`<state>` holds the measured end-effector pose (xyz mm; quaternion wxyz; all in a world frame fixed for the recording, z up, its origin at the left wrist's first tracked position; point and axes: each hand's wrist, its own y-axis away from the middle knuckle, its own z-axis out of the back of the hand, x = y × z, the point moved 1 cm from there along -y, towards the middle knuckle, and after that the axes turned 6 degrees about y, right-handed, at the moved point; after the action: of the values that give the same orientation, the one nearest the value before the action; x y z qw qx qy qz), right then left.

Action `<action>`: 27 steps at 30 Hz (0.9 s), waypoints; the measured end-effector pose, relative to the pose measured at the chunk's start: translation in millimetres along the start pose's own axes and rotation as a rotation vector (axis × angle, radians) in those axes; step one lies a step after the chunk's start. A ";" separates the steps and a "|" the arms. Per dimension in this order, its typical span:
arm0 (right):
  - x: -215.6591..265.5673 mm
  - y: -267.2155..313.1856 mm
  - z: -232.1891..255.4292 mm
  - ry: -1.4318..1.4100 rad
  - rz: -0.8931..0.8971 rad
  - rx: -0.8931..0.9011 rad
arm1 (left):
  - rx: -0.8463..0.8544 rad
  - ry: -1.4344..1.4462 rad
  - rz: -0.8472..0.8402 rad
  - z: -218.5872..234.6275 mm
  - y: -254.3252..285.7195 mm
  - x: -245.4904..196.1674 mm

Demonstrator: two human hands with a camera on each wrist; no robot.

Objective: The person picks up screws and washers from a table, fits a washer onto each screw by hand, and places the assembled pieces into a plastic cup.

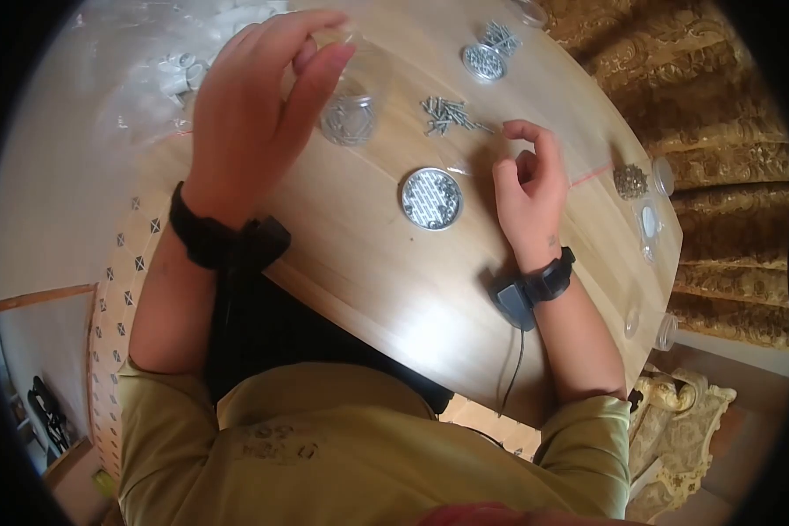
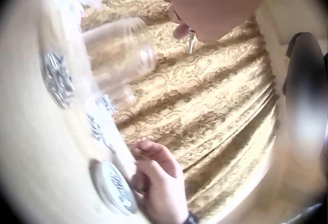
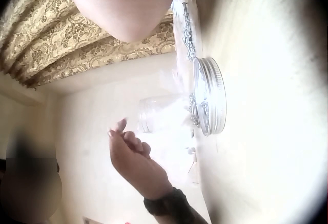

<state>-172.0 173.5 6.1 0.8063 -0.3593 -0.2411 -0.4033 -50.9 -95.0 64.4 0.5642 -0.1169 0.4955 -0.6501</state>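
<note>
My left hand (image 1: 254, 114) is up above the clear jar (image 1: 349, 110), fingers pinching a small screw (image 2: 190, 41) over its mouth. Jar stands on the counter (image 1: 368, 263), just beyond the metal lid (image 1: 431, 198). Screw pile (image 1: 447, 115) lies right of the jar. My right hand (image 1: 528, 188) rests near the lid, fingers loosely curled, holding nothing.
</note>
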 end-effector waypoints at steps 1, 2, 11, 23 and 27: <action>-1.0 -1.6 -1.1 0.020 0.002 0.005 | -0.051 -0.035 -0.014 -2.3 0.9 3.5; -2.6 -4.4 -3.2 0.014 0.011 0.002 | -0.100 -0.067 -0.027 -4.4 3.2 6.4; 3.4 -13.4 -9.2 0.320 0.057 0.131 | 0.064 0.664 0.351 -25.2 44.0 -38.3; 33.3 18.1 -6.3 -0.556 0.016 0.289 | 0.524 0.845 0.578 -63.0 46.5 -42.9; 46.3 28.4 -0.5 -0.744 -0.061 0.289 | 0.538 0.738 0.481 -56.8 43.9 -42.4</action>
<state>-122.7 162.8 26.3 0.6939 -0.3564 -0.5815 -0.2310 -50.0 -24.3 20.2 0.4955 0.3867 0.4896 -0.6044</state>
